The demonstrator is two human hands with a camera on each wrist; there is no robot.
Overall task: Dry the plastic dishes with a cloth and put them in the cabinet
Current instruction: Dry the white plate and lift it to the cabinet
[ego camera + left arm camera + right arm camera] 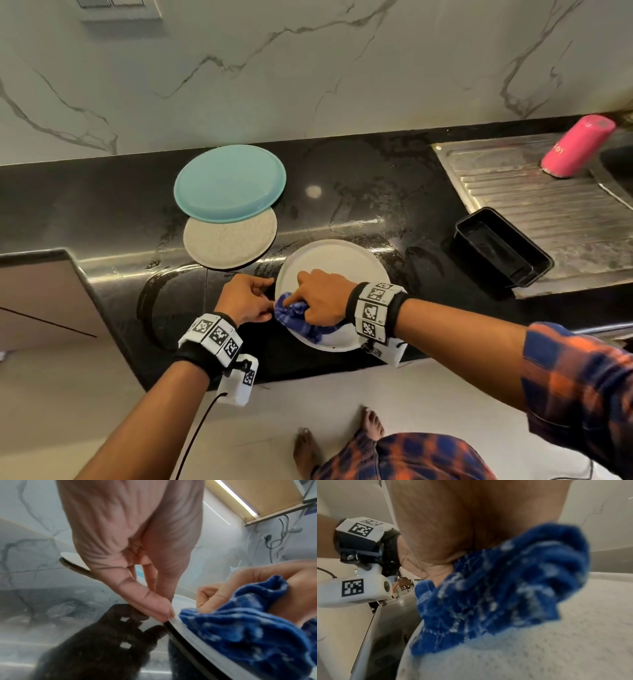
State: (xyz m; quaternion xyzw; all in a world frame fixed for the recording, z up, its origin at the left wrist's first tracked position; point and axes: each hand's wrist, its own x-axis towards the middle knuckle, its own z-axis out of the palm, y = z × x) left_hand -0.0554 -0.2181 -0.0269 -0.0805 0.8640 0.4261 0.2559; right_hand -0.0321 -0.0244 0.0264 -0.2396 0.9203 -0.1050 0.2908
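Observation:
A pale speckled plate [337, 263] lies on the black counter [359, 185] near its front edge. My left hand [265, 299] pinches the plate's left rim [173, 620] between thumb and fingers. My right hand [313, 298] grips a bunched blue cloth [296, 317] and presses it on the near left part of the plate, index finger stretched out. The cloth [505, 588] covers part of the plate [539, 649] in the right wrist view. A teal plate [230, 181] overlaps a beige speckled plate [229, 243] further back on the left.
A black rectangular tray [501, 250] sits at the edge of the steel drainboard [555, 205] on the right, where a pink bottle [577, 147] stands. The marble wall rises behind the counter. A cabinet front [41, 301] is at lower left.

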